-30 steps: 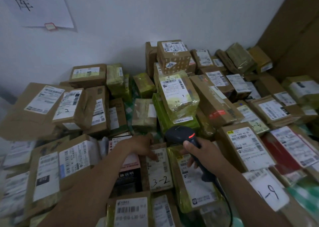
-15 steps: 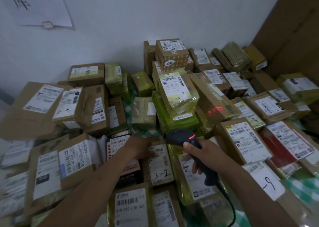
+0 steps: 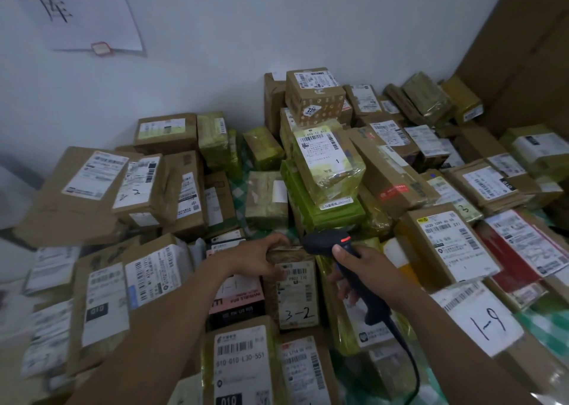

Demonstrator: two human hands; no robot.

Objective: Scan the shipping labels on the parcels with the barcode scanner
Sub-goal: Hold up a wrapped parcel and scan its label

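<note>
- closest to the camera, bottom middle, there's a parcel with a 010-010-l30-551 label (image 3: 240,358). off to the right is a 1-9 parcel (image 3: 483,321) with the number handwritten big on a white label.
- a black cable (image 3: 411,364) runs from the bottom of the scanner's handle down toward the lower edge of the view.
- right hand (image 3: 368,270) is wrapped tight round the handle of the black scanner (image 3: 326,243), with one fingertip up near the head. the head has a red spot on top and points away from the person. it sits just right of the other hand's fingertips.
- left hand (image 3: 255,258) has hold of the 3-2 parcel (image 3: 297,297) by its far end, fingers curled over the top edge and thumb on the near side by the barcode. this brown parcel is dead centre between the two arms, and its shipping label (image 3: 295,281) faces up.
- more parcels are packed in tight on every side, mostly brown cardboard with white labels.
- further back, a green-wrapped parcel (image 3: 326,161) with a "1" on its label sits on top of a stack of green ones.
- behind that, a 220 box (image 3: 314,96) tops the pile.
- at the very back is a white wall with a sheet of paper (image 3: 77,10) top left, and a big cardboard panel (image 3: 523,50) on the right.
</note>
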